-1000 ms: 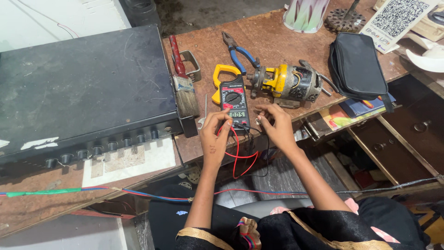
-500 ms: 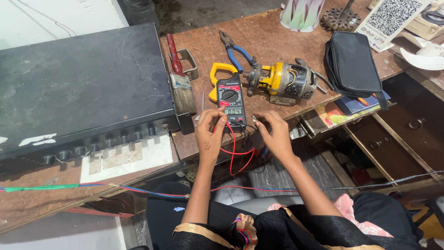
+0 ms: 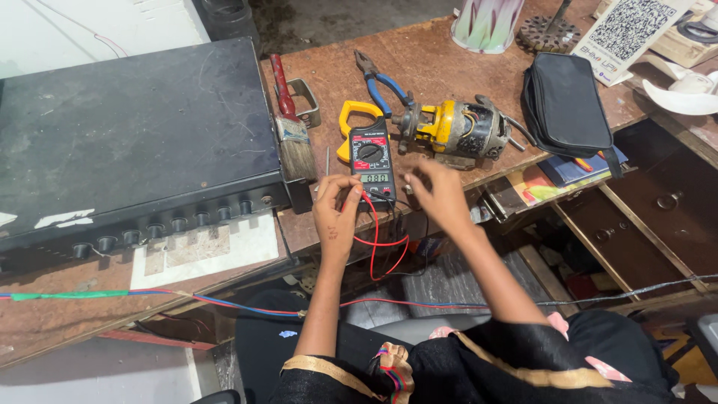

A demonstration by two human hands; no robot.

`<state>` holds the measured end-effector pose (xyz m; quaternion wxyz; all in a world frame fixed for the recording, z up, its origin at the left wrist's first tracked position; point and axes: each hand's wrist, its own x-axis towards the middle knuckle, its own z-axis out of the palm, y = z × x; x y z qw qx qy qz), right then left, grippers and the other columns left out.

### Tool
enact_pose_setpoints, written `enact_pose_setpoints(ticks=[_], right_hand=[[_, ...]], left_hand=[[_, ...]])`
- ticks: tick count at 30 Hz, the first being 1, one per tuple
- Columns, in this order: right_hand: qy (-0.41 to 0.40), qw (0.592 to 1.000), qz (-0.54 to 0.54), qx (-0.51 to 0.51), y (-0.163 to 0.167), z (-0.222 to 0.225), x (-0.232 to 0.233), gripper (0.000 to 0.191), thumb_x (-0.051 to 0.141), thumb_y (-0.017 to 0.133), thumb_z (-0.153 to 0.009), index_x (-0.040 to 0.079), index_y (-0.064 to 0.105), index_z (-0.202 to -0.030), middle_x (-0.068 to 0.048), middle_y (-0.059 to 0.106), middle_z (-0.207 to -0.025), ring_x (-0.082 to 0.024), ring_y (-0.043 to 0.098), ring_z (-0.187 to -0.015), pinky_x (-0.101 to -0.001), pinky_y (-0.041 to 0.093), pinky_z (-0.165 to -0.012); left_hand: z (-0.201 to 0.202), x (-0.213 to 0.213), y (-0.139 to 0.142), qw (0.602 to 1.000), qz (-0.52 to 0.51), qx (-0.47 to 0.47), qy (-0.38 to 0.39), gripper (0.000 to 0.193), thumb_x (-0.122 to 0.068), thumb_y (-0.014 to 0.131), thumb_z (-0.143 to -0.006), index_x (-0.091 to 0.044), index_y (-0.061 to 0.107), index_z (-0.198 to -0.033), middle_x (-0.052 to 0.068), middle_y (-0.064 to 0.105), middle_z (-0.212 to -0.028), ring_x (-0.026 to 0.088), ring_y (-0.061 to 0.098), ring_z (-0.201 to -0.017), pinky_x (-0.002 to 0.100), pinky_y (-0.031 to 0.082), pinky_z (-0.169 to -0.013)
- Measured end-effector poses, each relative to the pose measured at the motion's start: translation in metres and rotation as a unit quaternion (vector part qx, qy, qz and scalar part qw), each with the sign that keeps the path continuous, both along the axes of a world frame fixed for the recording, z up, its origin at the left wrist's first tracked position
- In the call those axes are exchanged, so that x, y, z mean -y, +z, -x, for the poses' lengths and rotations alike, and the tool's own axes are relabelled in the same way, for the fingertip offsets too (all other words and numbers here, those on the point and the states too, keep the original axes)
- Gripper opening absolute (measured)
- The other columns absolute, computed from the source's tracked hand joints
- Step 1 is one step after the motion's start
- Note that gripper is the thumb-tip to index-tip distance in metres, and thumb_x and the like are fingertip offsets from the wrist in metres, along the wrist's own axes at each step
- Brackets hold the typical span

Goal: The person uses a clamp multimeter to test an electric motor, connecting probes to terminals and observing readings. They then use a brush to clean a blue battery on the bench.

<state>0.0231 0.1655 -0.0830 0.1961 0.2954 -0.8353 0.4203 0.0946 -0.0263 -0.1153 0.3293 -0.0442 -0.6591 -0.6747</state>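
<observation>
since a moment ago both hands have stayed at the near end of the clamp meter, the right hand (image 3: 441,196) lifting a little and blurring with motion, while the bench things have not shifted

largest on the wooden workbench (image 3: 449,60) is the long black amplifier box (image 3: 134,142) with its row of knobs facing the person, filling the left side. right of centre lies a black zip pouch (image 3: 566,103), and beside it towards the middle a small yellow and grey electric motor (image 3: 458,129). a paint brush (image 3: 288,123) with a red handle lies along the box's right edge, and blue-handled pliers (image 3: 380,82) lie just above the motor

the clamp meter (image 3: 370,153), black with a yellow jaw and a lit display, lies flat between brush and motor, near the bench's front edge. the left hand (image 3: 338,213) is curled, fingers pinched on the red test lead (image 3: 378,239) right at the meter's lower left corner. the right hand is half closed just beside the meter's lower right; i cannot tell what it has hold of through the blur. red lead loops hang below the bench edge between the two wrists
</observation>
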Motion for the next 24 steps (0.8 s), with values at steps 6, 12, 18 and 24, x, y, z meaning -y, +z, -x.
enact_pose_setpoints(ticks=[6, 12, 18, 24], right_hand=[[0.028, 0.998, -0.017, 0.048, 0.034, 0.034, 0.015, 0.039, 0.014, 0.075, -0.085, 0.006, 0.067, -0.123, -0.014, 0.069, -0.086, -0.026, 0.067, -0.073, -0.0385, 0.054, -0.069], [0.057, 0.995, -0.085, -0.009, 0.038, 0.044, 0.035, 0.04, 0.011, 0.079, -0.085, 0.007, 0.068, -0.122, -0.017, 0.063, -0.089, -0.032, 0.062, -0.081, -0.0433, 0.049, -0.074], [0.103, 0.991, -0.078, -0.021, 0.027, 0.059, 0.034, 0.028, -0.001, 0.066, -0.081, 0.007, 0.074, -0.107, -0.015, 0.066, -0.1, -0.032, 0.066, -0.092, -0.0411, 0.052, -0.083], [0.221, 0.959, -0.18, 0.014, 0.048, 0.095, 0.021, 0.039, -0.01, 0.054, -0.072, 0.005, 0.079, -0.099, -0.016, 0.069, -0.108, -0.034, 0.068, -0.103, -0.0399, 0.052, -0.093]], left_hand=[[-0.003, -0.003, 0.004, 0.999, 0.044, 0.008, 0.021, 0.008, -0.003, 0.068, -0.095, 0.003, 0.069, -0.1, 0.008, 0.067, -0.109, 0.017, 0.07, -0.104, 0.029, 0.056, -0.092], [-0.008, -0.008, 0.009, 0.997, 0.073, 0.013, 0.034, 0.008, -0.005, 0.07, -0.094, 0.0, 0.07, -0.099, 0.009, 0.069, -0.107, 0.018, 0.071, -0.101, 0.029, 0.055, -0.088], [-0.011, -0.014, 0.013, 0.994, 0.093, 0.013, 0.054, 0.008, -0.006, 0.073, -0.091, -0.001, 0.07, -0.097, 0.008, 0.07, -0.103, 0.019, 0.072, -0.098, 0.03, 0.054, -0.085], [-0.013, -0.019, 0.018, 0.994, 0.088, 0.022, 0.055, 0.009, -0.007, 0.073, -0.091, -0.001, 0.07, -0.097, 0.007, 0.069, -0.1, 0.018, 0.069, -0.09, 0.03, 0.053, -0.08]])
